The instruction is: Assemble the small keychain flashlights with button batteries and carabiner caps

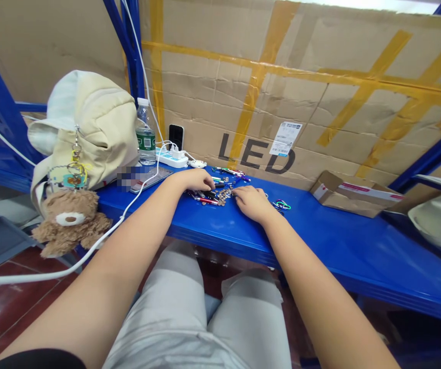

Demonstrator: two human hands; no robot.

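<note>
My left hand (194, 180) lies low over the left side of a pile on the blue table, its fingers loosely bent and apart. Under and beside it are slim coloured metal tubes, among them a red one (207, 201); their exact kind is too small to tell. My right hand (252, 202) rests palm down on the right side, fingertips at a cluster of small round brownish metal pieces (224, 196). Its fingers are bent but not closed, and their undersides are hidden. More coloured tubes (232, 172) lie behind the cluster. Right of my right hand is a green ring-like clip (283, 204).
A cream bag (101, 128) with a teddy bear charm (72, 218) stands at left. Near it are a water bottle (145, 136), a power strip (170, 158) and a white cable (128, 207). An open cardboard box (353, 197) sits at right. Large cardboard (213, 102) backs the table (320, 236).
</note>
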